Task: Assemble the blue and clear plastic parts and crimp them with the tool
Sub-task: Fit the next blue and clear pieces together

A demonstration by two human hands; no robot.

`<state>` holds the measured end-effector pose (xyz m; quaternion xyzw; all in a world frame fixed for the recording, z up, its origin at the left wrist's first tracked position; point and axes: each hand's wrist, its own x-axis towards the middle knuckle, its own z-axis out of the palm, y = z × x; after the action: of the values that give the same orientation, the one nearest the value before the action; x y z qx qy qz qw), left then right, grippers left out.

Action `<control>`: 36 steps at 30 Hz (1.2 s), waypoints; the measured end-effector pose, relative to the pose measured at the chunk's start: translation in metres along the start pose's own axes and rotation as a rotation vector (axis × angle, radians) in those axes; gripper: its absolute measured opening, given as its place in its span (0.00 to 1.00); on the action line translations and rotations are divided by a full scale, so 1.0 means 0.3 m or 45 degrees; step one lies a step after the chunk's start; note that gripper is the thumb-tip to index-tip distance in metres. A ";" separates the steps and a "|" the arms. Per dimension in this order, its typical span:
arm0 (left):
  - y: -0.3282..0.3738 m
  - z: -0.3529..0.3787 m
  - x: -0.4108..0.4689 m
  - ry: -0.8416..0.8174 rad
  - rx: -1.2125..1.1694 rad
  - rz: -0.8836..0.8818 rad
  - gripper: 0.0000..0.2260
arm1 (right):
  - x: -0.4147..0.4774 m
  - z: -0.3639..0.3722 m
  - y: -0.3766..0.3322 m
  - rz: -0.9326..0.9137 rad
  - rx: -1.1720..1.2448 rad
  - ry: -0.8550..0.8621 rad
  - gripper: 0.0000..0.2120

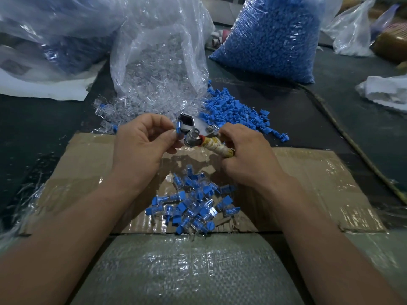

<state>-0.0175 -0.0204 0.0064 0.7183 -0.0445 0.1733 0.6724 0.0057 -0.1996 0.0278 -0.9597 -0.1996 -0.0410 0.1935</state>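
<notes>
Left hand (141, 139): pinching blue part (178, 128) against the tool (193, 134)
Right hand (246, 155): curled round the tool handle

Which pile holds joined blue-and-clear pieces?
The near pile on the cardboard; the blue pile and clear pile farther back hold mostly loose parts.

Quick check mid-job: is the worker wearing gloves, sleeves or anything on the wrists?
No gloves: the left hand and right hand are both bare. The left forearm and right forearm are uncovered to the frame's edge, so no sleeve shows. I see no ring, watch, band or marking on either.
</notes>
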 end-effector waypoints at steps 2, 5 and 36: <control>0.000 -0.001 -0.001 0.012 0.015 0.014 0.11 | 0.000 -0.002 -0.005 0.007 0.005 0.004 0.09; 0.000 -0.003 -0.003 0.015 0.024 0.027 0.11 | 0.001 0.000 -0.010 0.021 0.022 0.000 0.08; 0.068 -0.088 0.029 -0.873 0.098 -0.509 0.13 | -0.005 -0.023 0.052 0.198 0.072 -0.193 0.19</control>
<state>-0.0205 0.0051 0.0293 0.7537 -0.1192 -0.2092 0.6116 0.0106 -0.2160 0.0283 -0.9668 -0.1397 0.0523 0.2076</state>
